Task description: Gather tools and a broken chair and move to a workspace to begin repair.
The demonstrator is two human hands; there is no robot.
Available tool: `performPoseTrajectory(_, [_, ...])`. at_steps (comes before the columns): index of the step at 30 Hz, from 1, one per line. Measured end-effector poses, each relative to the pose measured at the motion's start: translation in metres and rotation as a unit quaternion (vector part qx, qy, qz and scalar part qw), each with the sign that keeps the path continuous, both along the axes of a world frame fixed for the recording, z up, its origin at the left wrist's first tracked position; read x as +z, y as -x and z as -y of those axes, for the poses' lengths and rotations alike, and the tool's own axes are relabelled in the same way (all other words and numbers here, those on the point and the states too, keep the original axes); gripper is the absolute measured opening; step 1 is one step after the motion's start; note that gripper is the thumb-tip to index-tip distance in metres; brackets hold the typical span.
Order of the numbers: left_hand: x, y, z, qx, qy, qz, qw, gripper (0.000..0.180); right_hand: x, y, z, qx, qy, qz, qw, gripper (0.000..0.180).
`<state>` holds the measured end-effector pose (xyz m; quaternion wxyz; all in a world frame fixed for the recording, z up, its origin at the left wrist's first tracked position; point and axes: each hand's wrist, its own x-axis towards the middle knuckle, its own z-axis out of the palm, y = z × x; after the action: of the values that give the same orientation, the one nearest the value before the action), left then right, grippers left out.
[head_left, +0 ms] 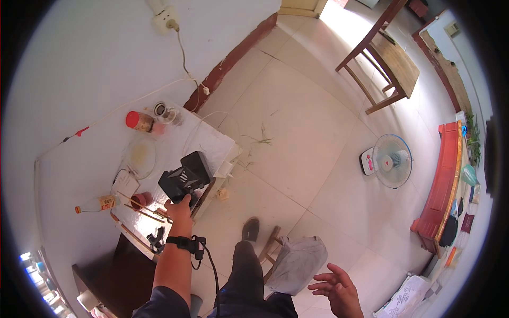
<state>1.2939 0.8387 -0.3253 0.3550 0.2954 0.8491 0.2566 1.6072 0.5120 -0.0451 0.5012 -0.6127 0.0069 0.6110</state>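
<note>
My left hand (179, 208) reaches over the table at the left and is closed on the near edge of a black boxy device (185, 176) with two angled parts and pale slots. Some of its fingers are hidden by the device. A black strap with a small module (197, 246) and a cable sits on my left wrist. Out to the right, my right hand (339, 290) hangs in the air with its fingers apart, holding nothing. Nearest to it is a stool (299, 259) draped with grey cloth.
The table (204, 140) carries a red-lidded jar (139, 121), a glass jar (165, 112), a clear plate (142, 155), a bottle (98, 203), a reddish cup (140, 200) and wooden sticks (142, 208). A fan (389, 161) and wooden chair (395, 61) stand on the tiled floor.
</note>
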Motion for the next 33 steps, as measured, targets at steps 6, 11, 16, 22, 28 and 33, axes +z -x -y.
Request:
performPoseTrajectory(6, [-0.005,-0.003,-0.001,-0.106,0.066,-0.167,0.978,0.087,-0.003,-0.001,-0.002,-0.024,0.005,-0.004,1.0,0.074])
performPoseTrajectory(11, [-0.011,0.003,0.003,-0.107,0.062,-0.193,0.973,0.092,0.002,0.002,-0.001,-0.025,-0.019,-0.009,0.999,0.074])
performPoseTrajectory(16, [-0.033,0.039,0.031,-0.116,-0.008,-0.183,0.976,0.097,0.021,0.005,0.002,-0.003,-0.038,0.011,0.999,0.072])
performPoseTrajectory(22, [0.029,0.043,0.13,-0.169,-0.016,-0.039,0.985,0.089,0.057,0.016,0.047,0.037,-0.099,0.057,0.993,0.075])
performPoseTrajectory(28, [0.175,0.091,0.295,-0.252,0.121,0.087,0.956,0.07,0.096,0.041,0.121,0.114,-0.213,0.077,0.967,0.077])
performPoseTrajectory(33, [0.235,0.169,0.468,-0.182,0.116,0.116,0.97,0.067,0.119,0.091,0.203,0.206,-0.277,0.093,0.934,0.081])
